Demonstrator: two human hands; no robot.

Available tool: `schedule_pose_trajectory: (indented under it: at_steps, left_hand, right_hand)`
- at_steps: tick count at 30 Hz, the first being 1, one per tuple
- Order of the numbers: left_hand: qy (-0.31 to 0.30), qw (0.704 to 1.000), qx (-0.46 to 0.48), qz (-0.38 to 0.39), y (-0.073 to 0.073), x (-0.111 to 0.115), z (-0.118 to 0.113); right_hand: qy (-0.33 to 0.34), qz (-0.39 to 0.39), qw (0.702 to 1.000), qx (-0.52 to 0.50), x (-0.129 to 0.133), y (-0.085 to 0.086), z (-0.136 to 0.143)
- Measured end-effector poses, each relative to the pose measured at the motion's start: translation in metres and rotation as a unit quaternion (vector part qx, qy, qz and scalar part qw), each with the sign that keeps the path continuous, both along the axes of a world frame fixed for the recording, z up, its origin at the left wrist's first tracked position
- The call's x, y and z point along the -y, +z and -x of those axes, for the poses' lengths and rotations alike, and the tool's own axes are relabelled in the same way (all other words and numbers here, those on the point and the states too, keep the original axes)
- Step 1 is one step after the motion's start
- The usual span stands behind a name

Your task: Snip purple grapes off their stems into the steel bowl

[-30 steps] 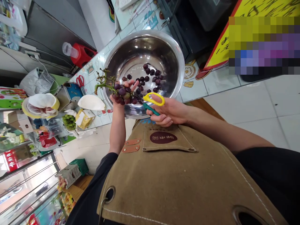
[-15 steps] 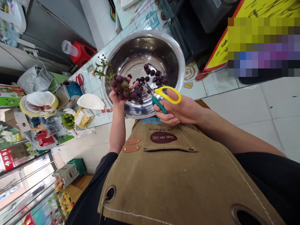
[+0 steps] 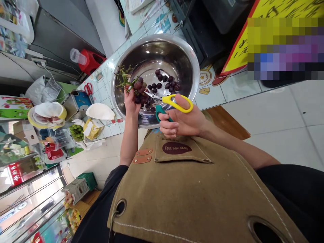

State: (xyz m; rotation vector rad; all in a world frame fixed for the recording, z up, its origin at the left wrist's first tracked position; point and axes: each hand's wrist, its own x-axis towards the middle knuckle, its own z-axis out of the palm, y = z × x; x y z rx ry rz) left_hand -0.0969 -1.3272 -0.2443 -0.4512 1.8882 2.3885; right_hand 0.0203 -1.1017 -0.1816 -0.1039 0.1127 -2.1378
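- Left hand (image 3: pixel 131 101) is clamped round the grape bunch (image 3: pixel 138 89), holding it over the steel bowl (image 3: pixel 188 57), at about nine o'clock of the bowl's inside
- The bare green stem (image 3: pixel 123 79) sticks out towards ten o'clock, past the rim, most of its fruit already gone
- Right hand (image 3: pixel 181 119) grips the scissors (image 3: pixel 168 103), thumb through the yellow loop, fingers wrapped on the teal one
- Blades point at nine o'clock, straight into the cluster; they look slightly parted, though the tips are lost among the grapes, so I can't be sure
- Loose grapes (image 3: pixel 165 82) lie in the middle of the bowl, spilling towards three o'clock
- To do this snip well, I'd say: keep the bunch low over the bowl so each cut grape drops inside, not over the rim
- Cut the little stalk close to the berry, not the skin itself; turn the bunch with the left fingers to open a clear line
- Watch those left fingertips, they sit just beside the blades
- Off at eight o'clock, green grapes (image 3: pixel 76 131) and a white paper plate (image 3: pixel 99 111) sit on the tiled counter (image 3: pixel 227 89)
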Motion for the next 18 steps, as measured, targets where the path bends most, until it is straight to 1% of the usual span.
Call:
schedule_pose_trajectory:
  at_steps: [3, 8, 11, 14, 18]
  left_hand:
    - [0.000, 0.999, -0.005, 0.032, 0.001, -0.004, 0.000]
    - [-0.009, 1.000, -0.010, 0.011, 0.012, -0.010, -0.003]
    - [-0.007, 1.000, -0.004, 0.017, 0.015, -0.014, -0.004]
    - [-0.014, 1.000, -0.009, 0.017, 0.012, -0.014, -0.003]
    - [-0.023, 1.000, -0.020, -0.006, 0.005, -0.012, -0.003]
  right_hand:
    - [-0.010, 0.037, 0.997, 0.064, 0.002, -0.001, 0.000]
    - [0.003, 0.054, 0.992, 0.112, 0.002, -0.004, 0.002]
    - [0.007, 0.056, 0.989, 0.137, 0.003, -0.006, 0.005]
    - [0.008, 0.067, 0.984, 0.162, 0.004, -0.008, 0.007]
    - [0.005, 0.088, 0.978, 0.189, 0.005, -0.007, 0.009]
